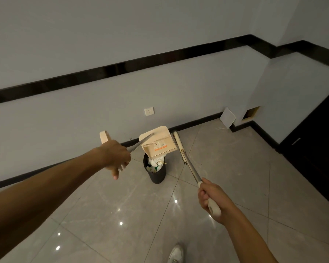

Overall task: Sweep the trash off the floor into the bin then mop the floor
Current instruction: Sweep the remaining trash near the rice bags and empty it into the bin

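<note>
Nearest to me at the bottom edge is a white shoe [176, 253] on the glossy tiled floor [122, 205]; above it my two forearms reach out toward the wall; the left hand [116, 158] is clenched round the metal handle of the cream dustpan [158, 143], thumb hanging down, and the right hand [211, 198] is wrapped round the cream grip of the broom [180, 149], whose head hangs just beside the pan on its right; whether the bristles touch the tiles I cannot tell. I judge the step in hand to be the emptying; the dustpan is lifted and tipped mouth-down directly over the black bin [157, 176], which stands on the floor near the skirting, below a wall socket [149, 111]. Inside the bin I see crumpled white paper [155, 164] with a bit of green and a thin stick among it, filling it close to the rim; whether anything is left in the pan I cannot see from this angle. Next, I reckon, the pan wants a steeper tilt or a tap to clear it, keeping its lip inside the rim so nothing spills; then both tools go down and the mop, which is not in view, must be fetched.
</note>
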Action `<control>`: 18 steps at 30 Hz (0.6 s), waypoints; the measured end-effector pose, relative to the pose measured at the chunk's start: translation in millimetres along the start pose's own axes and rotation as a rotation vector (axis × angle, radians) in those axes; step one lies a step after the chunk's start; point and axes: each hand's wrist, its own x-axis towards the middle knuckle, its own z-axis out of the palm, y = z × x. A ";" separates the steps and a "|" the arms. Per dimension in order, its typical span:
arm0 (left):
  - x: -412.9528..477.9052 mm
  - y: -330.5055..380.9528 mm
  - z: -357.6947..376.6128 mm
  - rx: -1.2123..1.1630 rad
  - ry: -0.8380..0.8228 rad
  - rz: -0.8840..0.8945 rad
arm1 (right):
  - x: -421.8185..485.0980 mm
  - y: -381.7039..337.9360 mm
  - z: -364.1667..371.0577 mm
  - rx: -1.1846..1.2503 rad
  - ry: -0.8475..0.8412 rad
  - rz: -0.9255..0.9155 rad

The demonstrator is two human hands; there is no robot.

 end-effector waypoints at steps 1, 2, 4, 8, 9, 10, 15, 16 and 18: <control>-2.7 -2.0 1.4 -0.015 0.006 -0.010 | -1.7 -0.3 -0.3 -0.007 0.001 -0.012; -5.6 -3.1 1.7 -0.034 0.009 -0.015 | -2.9 -0.2 -1.6 -0.012 0.004 -0.023; -9.5 -2.6 1.7 -0.062 0.021 -0.022 | -6.2 0.6 -5.8 -0.024 0.011 -0.045; -15.8 3.5 -3.7 -0.167 0.073 -0.063 | -10.0 0.6 -13.5 -0.002 0.037 -0.065; -16.6 5.4 -7.0 -0.241 0.095 -0.086 | -10.9 -0.2 -15.0 0.012 0.038 -0.065; -17.0 7.0 -11.9 -0.326 0.126 -0.113 | -11.9 -0.8 -17.2 0.026 0.041 -0.068; -11.9 9.5 -36.6 -0.748 0.410 -0.277 | -20.9 0.1 -34.7 0.083 0.070 -0.089; -9.7 11.3 -40.2 -0.780 0.456 -0.320 | -23.1 1.4 -39.4 0.090 0.083 -0.095; -4.1 18.0 -46.2 -0.843 0.501 -0.385 | -28.5 4.1 -49.5 0.099 0.110 -0.112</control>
